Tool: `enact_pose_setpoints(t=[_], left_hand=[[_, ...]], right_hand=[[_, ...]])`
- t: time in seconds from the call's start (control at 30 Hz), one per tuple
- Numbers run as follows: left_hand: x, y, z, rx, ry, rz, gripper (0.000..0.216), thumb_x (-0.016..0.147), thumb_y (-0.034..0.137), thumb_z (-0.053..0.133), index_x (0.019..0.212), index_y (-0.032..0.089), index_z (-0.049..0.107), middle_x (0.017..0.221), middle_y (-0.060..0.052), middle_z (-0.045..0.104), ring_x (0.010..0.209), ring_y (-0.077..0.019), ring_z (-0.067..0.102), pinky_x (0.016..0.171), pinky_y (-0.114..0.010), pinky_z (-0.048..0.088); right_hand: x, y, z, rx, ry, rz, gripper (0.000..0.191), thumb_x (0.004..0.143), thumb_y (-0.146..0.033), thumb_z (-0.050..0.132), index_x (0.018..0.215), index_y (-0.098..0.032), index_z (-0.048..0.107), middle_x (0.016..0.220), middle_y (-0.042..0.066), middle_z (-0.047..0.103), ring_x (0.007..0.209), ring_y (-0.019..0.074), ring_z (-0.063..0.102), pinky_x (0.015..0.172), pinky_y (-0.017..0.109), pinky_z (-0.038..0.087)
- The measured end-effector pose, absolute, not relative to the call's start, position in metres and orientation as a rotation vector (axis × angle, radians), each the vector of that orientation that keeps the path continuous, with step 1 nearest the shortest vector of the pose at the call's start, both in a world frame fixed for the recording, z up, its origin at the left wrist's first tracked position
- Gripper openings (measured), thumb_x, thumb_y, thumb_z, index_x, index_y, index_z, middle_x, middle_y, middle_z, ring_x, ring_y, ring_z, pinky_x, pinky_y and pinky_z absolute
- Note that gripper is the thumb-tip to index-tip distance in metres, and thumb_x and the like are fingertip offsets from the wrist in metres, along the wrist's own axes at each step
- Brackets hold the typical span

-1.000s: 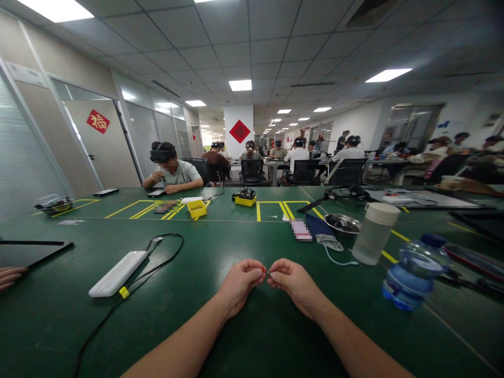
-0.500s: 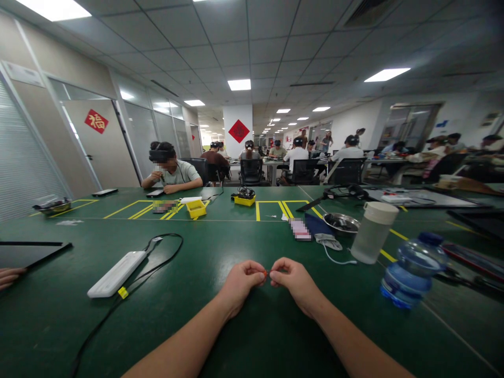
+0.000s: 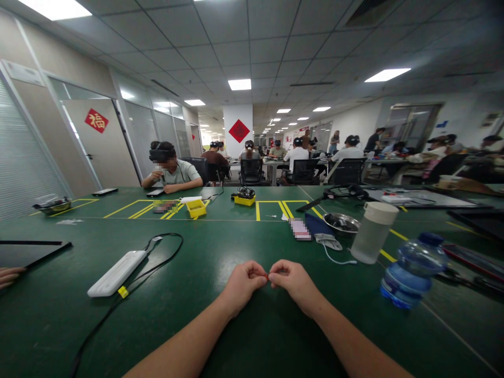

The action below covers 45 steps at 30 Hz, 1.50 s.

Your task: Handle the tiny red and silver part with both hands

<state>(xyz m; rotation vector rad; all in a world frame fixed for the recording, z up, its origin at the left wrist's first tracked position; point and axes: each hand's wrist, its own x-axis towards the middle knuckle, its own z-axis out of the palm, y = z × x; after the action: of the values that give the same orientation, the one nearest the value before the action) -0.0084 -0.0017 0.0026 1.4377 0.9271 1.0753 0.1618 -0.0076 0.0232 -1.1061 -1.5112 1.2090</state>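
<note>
My left hand (image 3: pixel 242 284) and my right hand (image 3: pixel 294 281) rest on the green table (image 3: pixel 220 336) in front of me, fingertips meeting. Both are closed in a pinch on a tiny red piece (image 3: pixel 267 275) held between them. It is too small to name. A white power bank (image 3: pixel 117 273) with a black cable (image 3: pixel 157 262) lies to the left of my hands.
A frosted white bottle (image 3: pixel 373 232) and a blue water bottle (image 3: pixel 413 270) stand at the right, a metal dish (image 3: pixel 342 222) behind them. Yellow trays (image 3: pixel 196 208) sit farther back. A co-worker's hand (image 3: pixel 10 276) shows at the left edge. A person in a headset (image 3: pixel 170 170) sits across.
My two hands have drawn slightly closer together, fingertips now touching around the red piece. People in the background have shifted.
</note>
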Motion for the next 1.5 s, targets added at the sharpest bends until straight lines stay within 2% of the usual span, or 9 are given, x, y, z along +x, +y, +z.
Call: enact_pose_setpoints(t=[0.23,0.37,0.47,0.57,0.77,0.87,1.13,1.33,1.5], left_hand=[[-0.009,0.001,-0.003,1.597,0.886,1.038,0.037,0.072,0.011,0.060,0.108,0.016,0.057,0.087,-0.004,0.064,0.074,-0.0131,0.060,0.068,-0.024,0.045],[-0.008,-0.007,0.007,1.853,0.945,1.017,0.046,0.074,0.012,0.059,0.118,0.021,0.056,0.090,-0.002,0.064,0.076,-0.0129,0.059,0.071,-0.025,0.045],[-0.006,-0.015,0.016,2.117,0.973,1.008,0.039,0.074,0.010,0.058,0.110,0.025,0.062,0.088,0.000,0.064,0.076,-0.0127,0.057,0.074,-0.025,0.043],[-0.005,-0.016,0.018,2.200,1.040,1.054,0.033,0.077,0.010,0.052,0.106,0.024,0.063,0.085,0.000,0.065,0.076,-0.0127,0.057,0.073,-0.025,0.043],[-0.008,-0.009,0.011,2.037,1.096,1.232,0.027,0.076,0.009,0.051,0.099,0.019,0.060,0.085,-0.002,0.064,0.077,-0.0126,0.059,0.074,-0.024,0.045],[-0.007,-0.008,0.010,1.954,1.087,1.257,0.025,0.076,0.010,0.053,0.098,0.019,0.060,0.082,-0.002,0.064,0.074,-0.0127,0.059,0.072,-0.024,0.046],[-0.003,-0.004,0.008,1.093,0.839,1.157,0.038,0.072,0.007,0.057,0.110,0.012,0.056,0.092,-0.010,0.066,0.077,-0.0152,0.064,0.074,-0.028,0.050],[-0.005,-0.002,0.006,0.719,0.680,1.098,0.030,0.069,0.001,0.056,0.099,0.007,0.058,0.092,-0.014,0.064,0.082,-0.0151,0.064,0.083,-0.027,0.049],[-0.006,-0.004,0.005,0.943,0.786,1.115,0.031,0.071,0.010,0.063,0.099,0.016,0.052,0.083,-0.005,0.063,0.073,-0.0124,0.061,0.068,-0.024,0.047]], right_hand=[[0.164,-0.004,0.017,-1.043,-1.442,1.258,0.023,0.074,-0.032,0.062,0.088,-0.014,0.065,0.067,0.003,0.066,0.063,0.0156,0.060,0.063,0.028,0.046],[0.163,-0.001,0.013,-1.012,-1.327,1.297,0.034,0.070,-0.029,0.069,0.099,-0.016,0.057,0.066,-0.002,0.063,0.050,0.0104,0.053,0.049,0.023,0.039],[0.161,-0.002,0.012,-0.983,-1.303,1.316,0.029,0.070,-0.030,0.070,0.092,-0.017,0.055,0.061,-0.004,0.059,0.044,0.0079,0.047,0.044,0.020,0.032],[0.159,-0.004,0.012,-0.939,-1.267,1.337,0.023,0.075,-0.036,0.066,0.081,-0.016,0.056,0.058,-0.003,0.057,0.049,0.0092,0.051,0.049,0.022,0.037],[0.162,-0.001,0.014,-0.960,-1.138,1.390,0.031,0.080,-0.046,0.057,0.084,-0.015,0.059,0.087,0.004,0.061,0.059,0.0112,0.058,0.051,0.023,0.040],[0.162,0.001,0.011,-0.966,-1.154,1.407,0.032,0.081,-0.048,0.056,0.084,-0.016,0.060,0.089,0.004,0.060,0.059,0.0110,0.059,0.051,0.023,0.040],[0.161,0.000,0.008,-0.951,-1.176,1.456,0.034,0.083,-0.049,0.054,0.085,-0.016,0.060,0.091,0.005,0.062,0.059,0.0112,0.059,0.052,0.024,0.041],[0.163,0.003,0.005,-0.933,-1.186,1.465,0.033,0.083,-0.049,0.053,0.084,-0.017,0.061,0.092,0.005,0.063,0.059,0.0108,0.060,0.053,0.023,0.041],[0.162,0.001,0.005,-0.977,-1.247,1.438,0.033,0.081,-0.048,0.056,0.084,-0.016,0.061,0.087,0.004,0.064,0.056,0.0096,0.058,0.051,0.022,0.040]])
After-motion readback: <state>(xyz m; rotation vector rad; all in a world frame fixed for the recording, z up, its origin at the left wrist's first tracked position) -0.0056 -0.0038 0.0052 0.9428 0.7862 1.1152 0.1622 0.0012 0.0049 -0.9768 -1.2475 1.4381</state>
